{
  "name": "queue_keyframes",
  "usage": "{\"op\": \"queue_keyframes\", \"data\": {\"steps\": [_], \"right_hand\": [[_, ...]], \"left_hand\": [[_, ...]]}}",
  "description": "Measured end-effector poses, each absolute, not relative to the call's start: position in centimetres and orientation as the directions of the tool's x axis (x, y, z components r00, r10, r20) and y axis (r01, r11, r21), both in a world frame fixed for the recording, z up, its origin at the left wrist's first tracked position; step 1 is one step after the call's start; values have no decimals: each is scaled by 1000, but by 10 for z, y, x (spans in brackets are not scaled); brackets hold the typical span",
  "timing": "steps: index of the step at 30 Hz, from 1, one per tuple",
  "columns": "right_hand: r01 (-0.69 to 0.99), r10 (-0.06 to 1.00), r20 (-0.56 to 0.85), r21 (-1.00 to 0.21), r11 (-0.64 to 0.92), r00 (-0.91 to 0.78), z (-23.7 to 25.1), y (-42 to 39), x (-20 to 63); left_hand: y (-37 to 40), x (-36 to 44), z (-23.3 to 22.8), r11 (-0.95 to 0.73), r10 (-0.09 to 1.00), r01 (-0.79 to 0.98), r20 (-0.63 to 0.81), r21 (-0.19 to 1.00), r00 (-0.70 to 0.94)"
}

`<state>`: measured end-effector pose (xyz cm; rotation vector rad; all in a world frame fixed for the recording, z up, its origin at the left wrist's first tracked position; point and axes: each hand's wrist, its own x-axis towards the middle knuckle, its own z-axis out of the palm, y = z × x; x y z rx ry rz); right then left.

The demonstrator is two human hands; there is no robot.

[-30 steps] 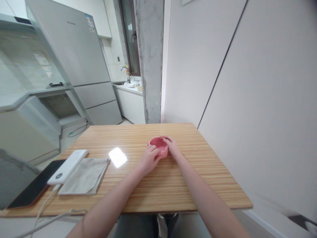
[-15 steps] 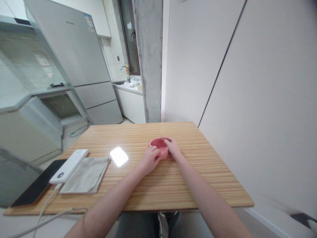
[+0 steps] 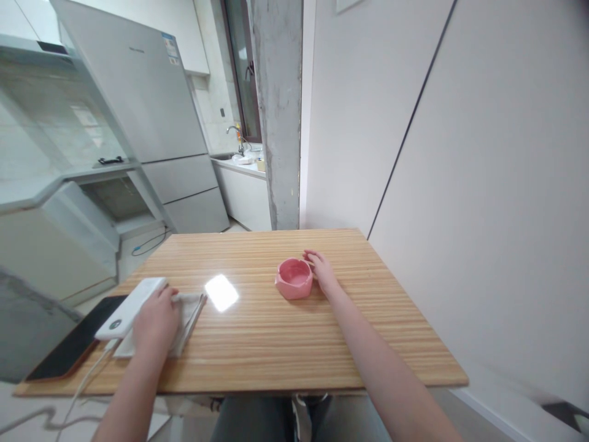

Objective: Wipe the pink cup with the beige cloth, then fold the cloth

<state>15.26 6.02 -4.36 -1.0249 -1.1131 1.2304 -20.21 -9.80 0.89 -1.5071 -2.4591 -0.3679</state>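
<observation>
A pink ashtray (image 3: 293,290) with notches in its rim sits upright on the wooden table. Beside its right edge is my right hand (image 3: 321,268), fingers stretched out and loosely apart, close to the rim; whether it touches is hard to see. My left hand (image 3: 156,316) lies over the folded grey cloth (image 3: 188,316), its fingers curled at the far edge, where the fabric bunches up. Most of the cloth is hidden under that hand. Just left of it lies a white power bank (image 3: 126,313), partly resting on a black flat mat or device (image 3: 69,344).
A white cable (image 3: 87,376) runs from the power bank over the front edge of the table (image 3: 276,362). Beyond the table stand a fridge (image 3: 138,92), a sink counter (image 3: 243,190) and a concrete pillar (image 3: 283,123). A white wall (image 3: 437,202) rises on the right.
My left hand has let go of the ashtray and moved left onto the cloth, which is now bunched. My right hand's fingers have come off the ashtray's rim, staying beside it.
</observation>
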Motion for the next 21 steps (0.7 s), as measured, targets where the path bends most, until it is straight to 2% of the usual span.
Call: {"op": "queue_keyframes", "data": {"steps": [2, 6, 8, 11, 13, 15, 18, 21], "right_hand": [[-187, 998, 67, -980, 66, 4, -42, 60, 152], [-199, 998, 69, -978, 68, 3, -38, 55, 152], [-186, 998, 63, -981, 62, -2, -35, 53, 154], [-150, 995, 100, -983, 103, 25, -29, 52, 157], [-130, 988, 144, -980, 150, 55, -26, 51, 159], [-117, 980, 182, -975, 191, 82, -22, 50, 159], [-86, 964, 246, -963, 255, 101, -13, 43, 157], [-73, 948, 316, -945, 318, 38, 3, 26, 155]], "left_hand": [[-106, -212, 0, 453, 850, 891, 293, 18, -438], [-102, -196, -8, 161, 956, 979, 229, 123, -186], [-100, -186, -7, 86, 960, 987, 254, 135, -118], [-104, -182, -2, 316, 900, 947, 295, 62, -320], [-108, -186, 2, 467, 858, 883, 222, 40, -464], [-111, -190, 7, 513, 851, 857, 103, 43, -515], [-110, -179, 19, 399, 917, 906, -36, 144, -398], [-104, -144, 41, 137, 990, 927, -81, 350, -115]]}}
